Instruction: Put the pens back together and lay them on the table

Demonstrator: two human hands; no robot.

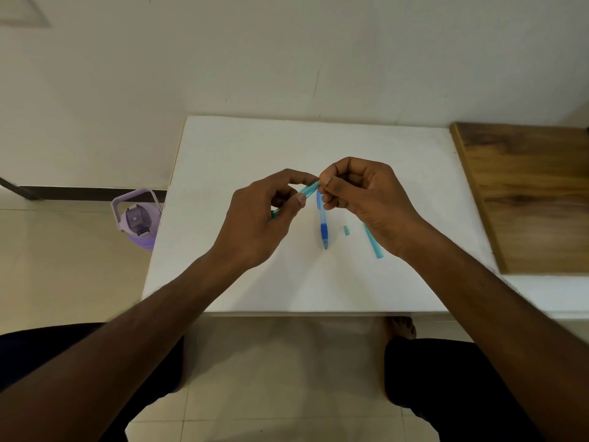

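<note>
My left hand [258, 218] grips a translucent teal pen barrel [308, 189] above the white table [255, 154], the barrel slanting up to the right. My right hand [363, 199] pinches the barrel's upper end between thumb and fingers. Just below my right fingers a blue pen [322, 223] with a dark blue grip points its tip toward me; whether my fingers hold its top end I cannot tell. A small teal cap piece [346, 230] lies on the table. A teal tube [373, 242] lies partly under my right wrist.
A wooden board [526, 193] lies on the surface to the right of the table. A purple water bottle [138, 218] stands on the tiled floor at the table's left edge. The wall runs behind the table. My knees and a foot show below.
</note>
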